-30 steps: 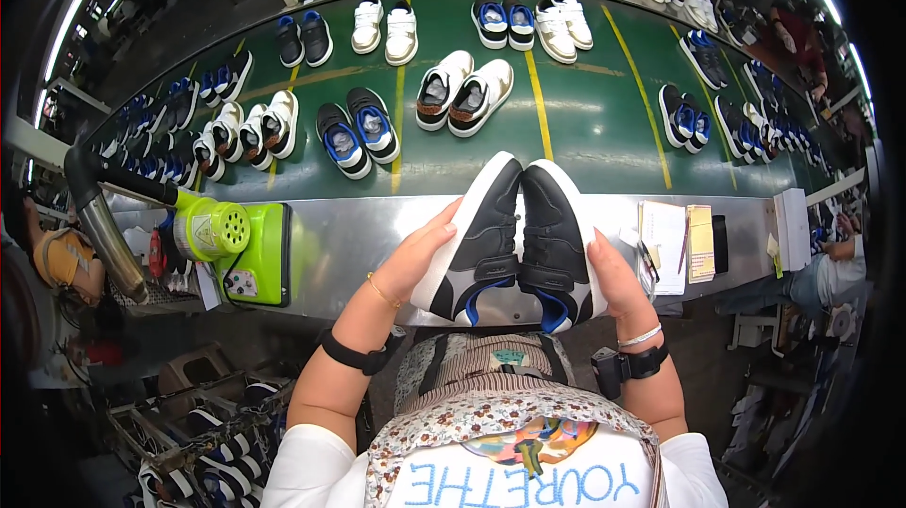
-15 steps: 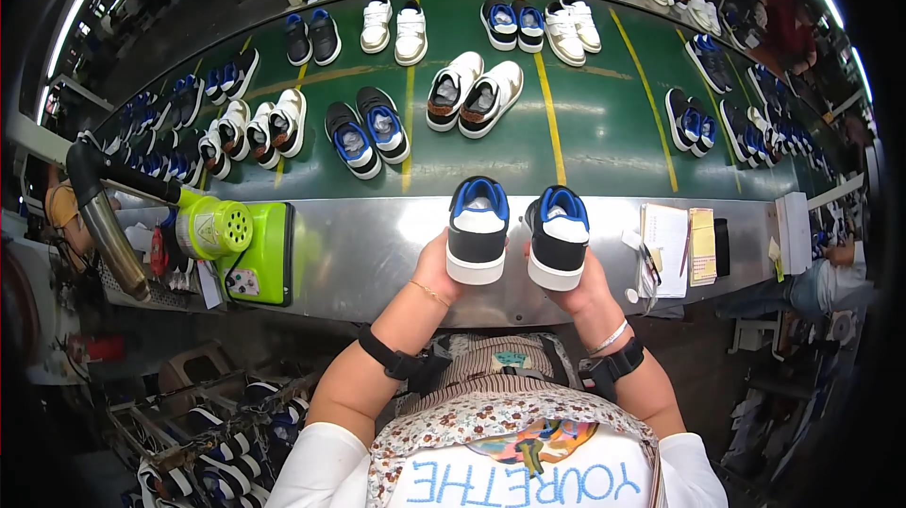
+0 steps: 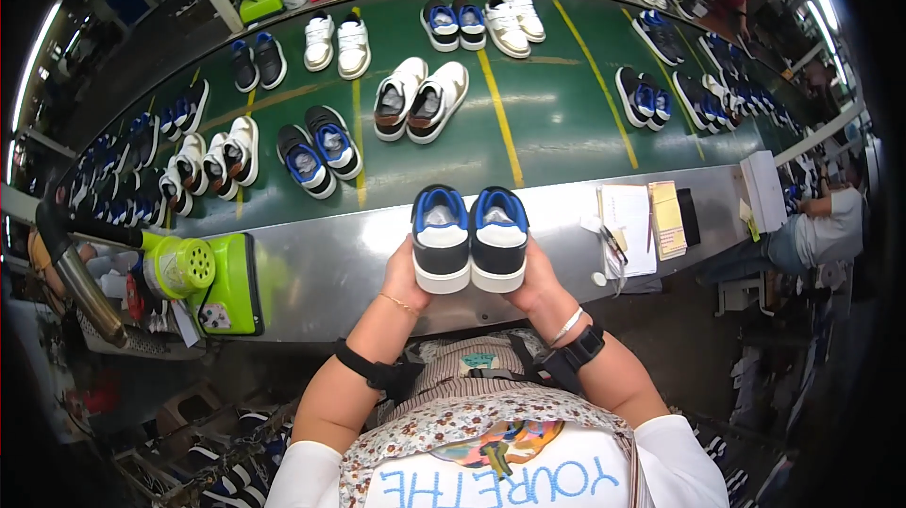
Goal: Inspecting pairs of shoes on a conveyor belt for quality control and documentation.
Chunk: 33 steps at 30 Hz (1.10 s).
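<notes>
Two black sneakers with white heel patches, white soles and blue linings are held side by side in front of me, heels toward me. My left hand point(image 3: 404, 274) grips the left sneaker point(image 3: 442, 242) along its outer side. Around the outer side of the right sneaker point(image 3: 498, 242) my right hand point(image 3: 536, 278) is closed. The two shoes touch or nearly touch at the heels, over the metal ledge point(image 3: 330, 258). Crumpled pale stuffing shows inside both. My fingertips are partly hidden behind the shoes.
Beyond the ledge, a green conveyor belt point(image 3: 547, 149) with yellow lines carries several pairs of sneakers, among them a white-and-gold pair point(image 3: 420, 102) and a black-and-blue pair point(image 3: 319, 151). A lime-green blower machine point(image 3: 226, 283) stands left. Notebooks point(image 3: 626, 225) lie right. Another person point(image 3: 830, 225) is far right.
The two sneakers, held apart before, have come together heel beside heel. My view has turned, so the belt and ledge appear shifted left and tilted.
</notes>
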### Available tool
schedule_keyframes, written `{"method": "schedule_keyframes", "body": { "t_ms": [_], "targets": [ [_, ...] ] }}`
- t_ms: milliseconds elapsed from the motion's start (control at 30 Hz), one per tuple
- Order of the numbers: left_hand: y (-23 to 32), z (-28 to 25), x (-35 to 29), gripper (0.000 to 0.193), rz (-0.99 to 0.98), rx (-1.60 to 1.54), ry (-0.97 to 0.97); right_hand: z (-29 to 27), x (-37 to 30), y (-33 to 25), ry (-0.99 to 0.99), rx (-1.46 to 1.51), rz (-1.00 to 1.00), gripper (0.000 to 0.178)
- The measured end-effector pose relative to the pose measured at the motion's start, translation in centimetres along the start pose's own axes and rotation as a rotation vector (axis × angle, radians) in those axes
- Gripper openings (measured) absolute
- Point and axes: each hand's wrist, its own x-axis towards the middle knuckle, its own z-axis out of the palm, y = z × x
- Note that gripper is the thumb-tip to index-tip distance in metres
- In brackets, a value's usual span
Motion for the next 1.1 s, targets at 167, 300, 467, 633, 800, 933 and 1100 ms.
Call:
{"method": "schedule_keyframes", "body": {
  "t_ms": [167, 300, 467, 633, 800, 933, 1100],
  "targets": [
    [-1.3, -5.2, 2.8, 0.042, 0.308, 0.965, 0.238, -8.6, 5.6, -0.6, 0.264, -1.302, -0.442, 0.036],
    [-2.3, -7.8, 2.9, 0.041, 0.139, 0.939, 0.137, -8.5, 4.8, -0.9, 0.185, -1.557, -0.395, 0.033],
    [-1.9, -8.2, 2.0, 0.044, 0.086, 0.812, 0.1, -3.0, 0.8, 0.5, -0.164, -2.054, -0.477, 0.034],
    [-1.4, -8.2, 1.6, 0.045, 0.066, 0.743, 0.129, -5.5, 3.0, 4.4, -0.384, -2.373, -0.589, 0.044],
    [1.2, -10.5, 2.4, 0.041, 0.162, 0.783, 0.275, -2.2, 2.4, -0.8, -0.289, -2.055, -0.469, 0.053],
    [3.9, -15.6, 4.5, 0.031, 0.551, 1.414, 0.523, -2.0, 1.6, -4.7, -0.287, -0.435, -0.263, 0.085],
    [6.2, -18.8, 4.2, 0.04, 0.75, 1.775, 1.132, -0.2, 2.1, -6.9, -0.238, -0.282, -0.287, 0.09]
  ]
}}
